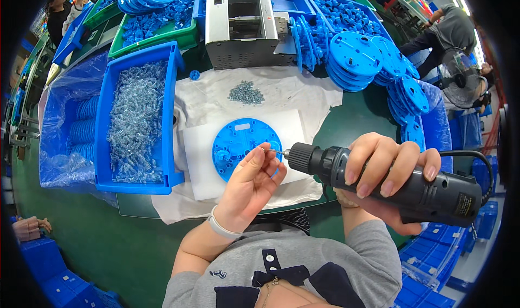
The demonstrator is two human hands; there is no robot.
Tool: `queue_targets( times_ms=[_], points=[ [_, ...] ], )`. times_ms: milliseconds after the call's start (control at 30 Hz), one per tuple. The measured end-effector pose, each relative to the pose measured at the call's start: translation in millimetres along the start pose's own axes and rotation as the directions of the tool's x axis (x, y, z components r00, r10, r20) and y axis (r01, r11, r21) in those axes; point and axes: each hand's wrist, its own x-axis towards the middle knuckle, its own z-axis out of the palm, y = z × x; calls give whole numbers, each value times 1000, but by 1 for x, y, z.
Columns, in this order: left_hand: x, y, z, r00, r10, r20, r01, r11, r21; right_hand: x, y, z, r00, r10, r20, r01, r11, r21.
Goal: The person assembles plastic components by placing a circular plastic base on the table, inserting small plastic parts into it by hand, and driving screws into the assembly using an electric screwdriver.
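My right hand (382, 170) grips a black electric screwdriver (447, 197), held sideways above the work surface with its chuck pointing left. A thin metal bit (281, 152) sticks out of the chuck. At the bit's tip, my left hand (246, 180) pinches what looks like a small screw between thumb and fingertips; most of it is hidden. Beyond and below my left hand, a round blue plastic plate (227, 140) with moulded posts and a slot lies on a white board (197, 170). Farther back is a pile of small metal screws (246, 93) on a white cloth (206, 91).
A blue bin of springs (135, 124) stands left, beside a plastic-lined bin with stacked discs (84, 126). A silver-grey machine (241, 37) stands at the back. Stacks of blue discs (355, 59) rise at the right. The screwdriver's cord (476, 155) loops right.
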Motion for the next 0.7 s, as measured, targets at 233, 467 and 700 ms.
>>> queue_targets(
  times_ms=[233, 467, 700],
  points=[
    [2, -4, 1, 1000, 15, -25, -16, 999, -39, -3, 1, 1, 999, 40, 28, -40, 999, -3],
    [1, -6, 5, 999, -23, -43, 16, 987, -160, -2, 1, -1, 996, 29, 84, -29, 1000, -10],
    [0, -7, 7, 999, -26, -36, 22, 991, -129, -2, 4, -1, 996, 28, 80, -27, 1000, -5]
  ],
)
